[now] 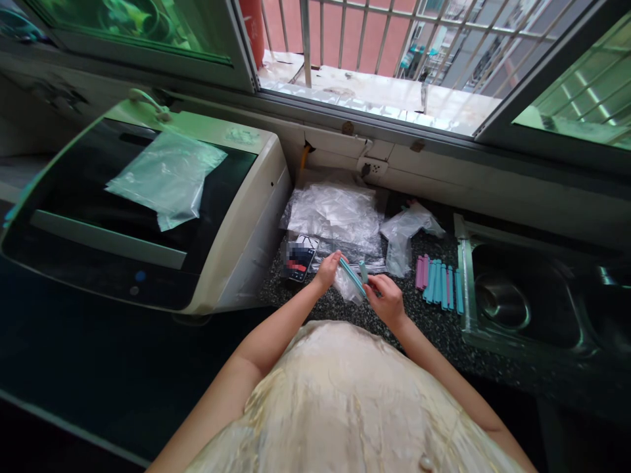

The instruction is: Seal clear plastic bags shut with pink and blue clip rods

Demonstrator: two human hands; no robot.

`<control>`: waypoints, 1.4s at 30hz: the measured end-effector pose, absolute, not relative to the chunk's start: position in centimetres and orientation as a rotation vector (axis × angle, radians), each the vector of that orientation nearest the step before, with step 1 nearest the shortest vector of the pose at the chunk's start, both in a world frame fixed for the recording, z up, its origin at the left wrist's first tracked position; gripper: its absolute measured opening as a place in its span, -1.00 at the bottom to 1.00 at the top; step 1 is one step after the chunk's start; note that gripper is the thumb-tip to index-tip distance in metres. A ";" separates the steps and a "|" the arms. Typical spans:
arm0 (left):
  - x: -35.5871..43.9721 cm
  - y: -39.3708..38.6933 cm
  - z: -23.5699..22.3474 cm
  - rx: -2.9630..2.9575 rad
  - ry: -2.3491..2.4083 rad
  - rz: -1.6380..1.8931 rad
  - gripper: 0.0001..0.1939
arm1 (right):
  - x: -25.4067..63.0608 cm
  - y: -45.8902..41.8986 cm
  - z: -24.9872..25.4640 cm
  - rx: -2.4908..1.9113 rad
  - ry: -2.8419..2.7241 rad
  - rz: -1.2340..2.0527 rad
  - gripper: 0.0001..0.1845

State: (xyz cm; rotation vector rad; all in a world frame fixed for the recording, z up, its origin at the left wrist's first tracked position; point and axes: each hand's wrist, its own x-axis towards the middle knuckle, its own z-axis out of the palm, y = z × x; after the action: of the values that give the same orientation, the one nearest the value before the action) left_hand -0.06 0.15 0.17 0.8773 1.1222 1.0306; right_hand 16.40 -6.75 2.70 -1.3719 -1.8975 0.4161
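Note:
My left hand [327,272] is closed around the upper left end of slim teal bag clips [351,272]. My right hand [386,299] pinches their lower right end, and a short teal piece [363,270] sticks up beside its fingers. A small clear plastic bag [348,289] hangs between my hands, against the clips; whether it is clamped in them I cannot tell. To the right on the dark counter lies a row of several teal clips [436,282] with a few pink clips [421,271] at its left end.
A pile of clear plastic bags [335,210] lies behind my hands, with a phone [300,258] at its front left. Another crumpled bag [407,230] is to its right. A washing machine [241,243] with a bag [170,174] on top stands left; a metal sink [537,289] is right.

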 end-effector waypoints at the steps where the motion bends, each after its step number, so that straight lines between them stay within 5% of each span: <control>1: 0.0 0.1 0.1 0.869 1.120 1.027 -0.53 | 16.3 -6.7 2.6 -1.373 -1.911 0.399 -0.81; 34: 0.9 -0.8 0.5 0.846 1.026 0.904 -0.45 | 15.5 -7.2 0.7 -1.557 -2.233 0.200 -0.78; 42: 0.6 -0.9 1.2 1.063 1.152 0.855 -0.56 | 15.4 -7.1 0.8 -1.547 -2.238 0.202 -0.79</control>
State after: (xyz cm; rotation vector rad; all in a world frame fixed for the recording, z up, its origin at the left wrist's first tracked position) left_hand 0.56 -0.90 1.18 1.0626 1.1520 0.8550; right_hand 15.40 -7.08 0.78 -1.5473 -2.2377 0.2017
